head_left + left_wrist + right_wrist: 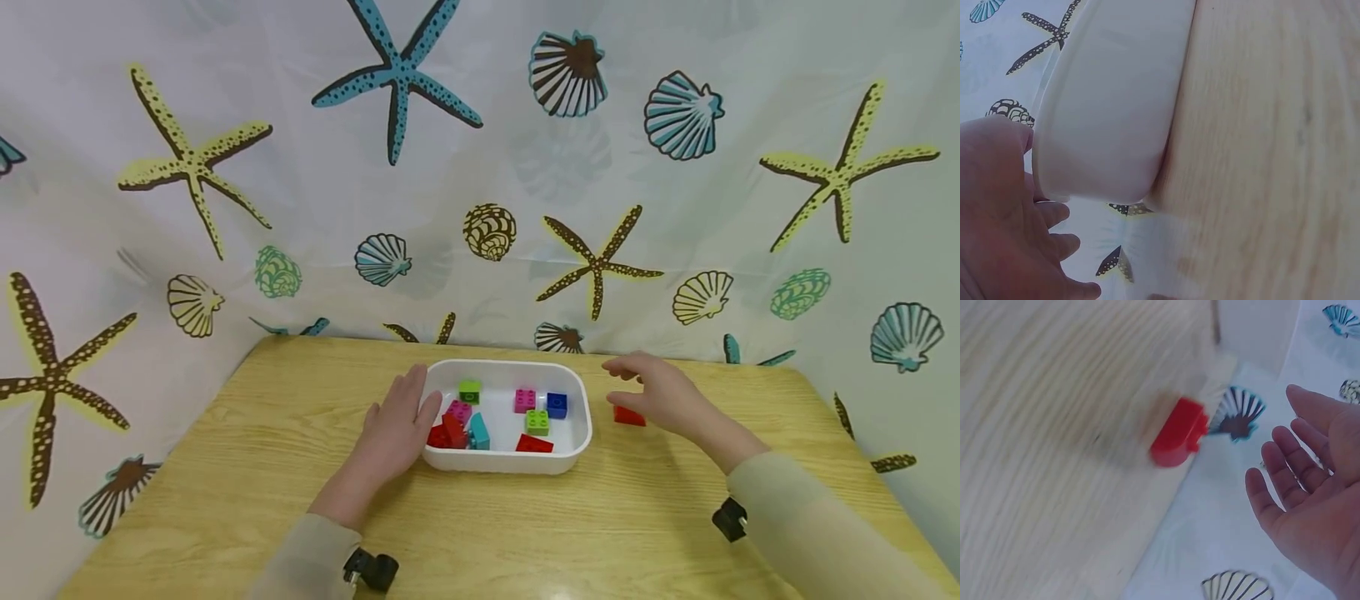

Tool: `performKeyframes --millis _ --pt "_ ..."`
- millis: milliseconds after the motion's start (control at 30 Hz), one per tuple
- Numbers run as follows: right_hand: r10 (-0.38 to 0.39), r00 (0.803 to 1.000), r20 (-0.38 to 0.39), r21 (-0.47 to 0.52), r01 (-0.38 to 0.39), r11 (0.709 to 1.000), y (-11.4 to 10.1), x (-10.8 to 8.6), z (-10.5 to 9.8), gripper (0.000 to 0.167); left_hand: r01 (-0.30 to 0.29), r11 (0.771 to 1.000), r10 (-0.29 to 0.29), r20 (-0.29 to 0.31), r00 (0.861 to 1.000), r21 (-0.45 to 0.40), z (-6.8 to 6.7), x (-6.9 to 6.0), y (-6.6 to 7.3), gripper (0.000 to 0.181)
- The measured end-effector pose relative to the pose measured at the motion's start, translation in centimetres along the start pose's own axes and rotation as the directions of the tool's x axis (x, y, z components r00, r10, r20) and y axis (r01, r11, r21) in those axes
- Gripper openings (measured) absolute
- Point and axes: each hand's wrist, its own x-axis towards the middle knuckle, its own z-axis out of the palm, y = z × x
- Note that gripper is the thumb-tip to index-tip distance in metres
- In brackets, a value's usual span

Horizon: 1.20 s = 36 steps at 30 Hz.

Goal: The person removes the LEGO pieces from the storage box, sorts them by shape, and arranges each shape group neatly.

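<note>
While left fingers (412, 387) touch the tray (502, 462), right fingers (627, 364) hover near a brick (629, 417)

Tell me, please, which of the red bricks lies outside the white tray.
The red brick on the table, near the right hand; the other red bricks all lie inside the white tray.

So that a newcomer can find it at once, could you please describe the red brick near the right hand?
On the wooden table sits a white tray. Just to its right, near the right hand, lies the red brick. It is the only brick visible outside the tray; the other red bricks are inside.
</note>
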Motion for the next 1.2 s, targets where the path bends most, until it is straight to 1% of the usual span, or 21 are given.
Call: performKeyframes --millis 100,200,333,500,600,667,767,900,1000,1067,1200 --pt "-0.042 0.999 0.002 0.023 0.042 0.999 -1.9 0.7 0.6 0.048 0.0 1.0 0.0 0.008 1.0 -0.006 0.0 0.0 -0.2 0.078" --pt "-0.07 0.997 0.029 0.065 0.068 0.996 -3.8 1.5 1.5 0.05 -0.002 1.0 0.002 0.015 1.0 -0.005 0.1 0.0 -0.4 0.077" --pt "-0.077 0.993 0.084 0.109 0.068 0.992 -5.9 2.7 2.9 0.054 -0.001 1.0 0.001 0.021 1.0 -0.005 0.2 0.0 -0.5 0.076" --pt "-0.089 0.986 0.142 0.135 0.07 0.988 -7.8 3.7 4.5 0.059 0.005 1.0 -0.005 0.017 1.0 0.001 0.3 0.0 -0.5 0.076" --pt "-0.094 0.982 0.167 0.145 0.07 0.987 -8.4 4.1 5.4 0.06 0.002 1.0 -0.002 0.015 1.0 0.011 0.3 -0.1 -0.4 0.076" --pt "-0.11 0.978 0.177 0.147 0.084 0.986 -8.6 4.4 6.0 0.06 0.0 1.0 0.0 0.015 1.0 0.019 0.3 -0.1 -0.5 0.077" --pt "-0.156 0.972 0.178 0.132 0.133 0.982 -9.0 4.8 6.6 0.06 -0.005 0.999 0.004 0.012 1.0 0.035 0.4 -0.1 -0.5 0.077" --pt "-0.223 0.958 0.179 0.122 0.204 0.971 -9.2 5.3 7.4 0.057 -0.009 0.999 0.009 0.008 1.0 0.051 0.4 0.0 -0.6 0.076" --pt "-0.232 0.953 0.197 0.152 0.204 0.967 -9.3 5.4 8.0 0.056 -0.007 0.999 0.007 0.006 1.0 0.054 0.4 0.1 -0.6 0.075" --pt "-0.223 0.951 0.215 0.172 0.188 0.967 -9.5 5.4 8.4 0.056 -0.006 0.998 0.006 0.006 1.0 0.057 0.3 0.1 -0.6 0.074" --pt "-0.211 0.948 0.238 0.18 0.17 0.969 -9.8 5.5 8.9 0.057 -0.002 0.998 0.002 0.006 1.0 0.065 0.3 0.1 -0.7 0.074"
